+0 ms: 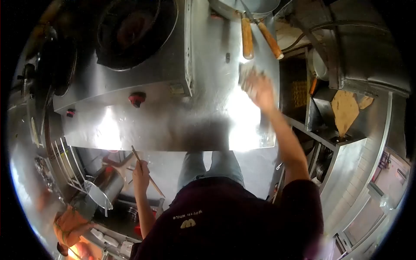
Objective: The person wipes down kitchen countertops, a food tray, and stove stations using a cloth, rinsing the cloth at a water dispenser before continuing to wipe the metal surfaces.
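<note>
My left hand (141, 169) is closed around a thin wooden stick (154, 186), held below the front edge of the steel counter (208, 99). Over the bright, shiny part of the counter, my right hand (259, 89) is smeared by motion. A pale, blurred patch lies at its fingers, and I cannot make out whether it is a held thing. Just beyond that hand are two wooden handles (247, 39) of tools that rest in a metal bowl (260, 6).
A dark wok (136, 32) sits on the stove at the upper left, above red knobs (137, 99). A metal pot (105, 187) stands low at the left. Another person in orange (70, 225) is at the lower left. Shelving (320, 147) lines the right.
</note>
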`<action>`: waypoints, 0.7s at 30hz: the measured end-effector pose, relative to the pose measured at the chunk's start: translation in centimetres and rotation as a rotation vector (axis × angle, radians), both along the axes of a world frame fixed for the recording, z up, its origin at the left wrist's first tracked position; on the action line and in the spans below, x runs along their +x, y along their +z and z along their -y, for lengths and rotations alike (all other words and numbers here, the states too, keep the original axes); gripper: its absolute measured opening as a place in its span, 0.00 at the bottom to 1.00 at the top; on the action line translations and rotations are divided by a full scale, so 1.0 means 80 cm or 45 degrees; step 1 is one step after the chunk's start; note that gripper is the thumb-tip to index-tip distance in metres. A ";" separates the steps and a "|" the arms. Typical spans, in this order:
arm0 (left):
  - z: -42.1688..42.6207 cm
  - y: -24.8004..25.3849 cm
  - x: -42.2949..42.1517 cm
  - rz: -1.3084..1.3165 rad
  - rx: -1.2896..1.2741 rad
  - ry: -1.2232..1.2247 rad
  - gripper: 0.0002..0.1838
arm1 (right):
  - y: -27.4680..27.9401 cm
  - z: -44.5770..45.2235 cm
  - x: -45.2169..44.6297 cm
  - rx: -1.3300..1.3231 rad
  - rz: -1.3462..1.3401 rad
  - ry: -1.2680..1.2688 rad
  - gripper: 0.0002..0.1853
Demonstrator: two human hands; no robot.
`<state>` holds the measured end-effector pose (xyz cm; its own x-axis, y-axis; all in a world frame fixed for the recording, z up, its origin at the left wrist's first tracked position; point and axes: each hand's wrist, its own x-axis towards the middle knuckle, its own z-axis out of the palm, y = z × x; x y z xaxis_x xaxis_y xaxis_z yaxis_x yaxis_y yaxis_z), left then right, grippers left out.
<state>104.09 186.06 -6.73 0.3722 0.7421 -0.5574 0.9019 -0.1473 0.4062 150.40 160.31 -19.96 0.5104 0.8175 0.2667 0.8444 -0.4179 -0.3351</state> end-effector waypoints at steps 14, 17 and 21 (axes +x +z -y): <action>0.017 -0.008 -0.007 0.084 0.069 -0.025 0.13 | 0.086 -0.167 -0.255 -0.534 -0.840 -0.118 0.20; 0.000 0.001 0.013 0.107 0.009 -0.077 0.13 | 0.038 -0.127 -0.315 0.128 -0.157 0.184 0.17; -0.018 -0.002 0.026 0.132 0.110 -0.293 0.12 | 0.008 0.003 -0.235 -0.141 -0.657 -0.246 0.20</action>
<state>106.14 187.52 -6.90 0.5888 0.6743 -0.4457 0.7947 -0.3822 0.4716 131.63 160.03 -19.29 0.6955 0.7049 -0.1392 0.4873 -0.6051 -0.6296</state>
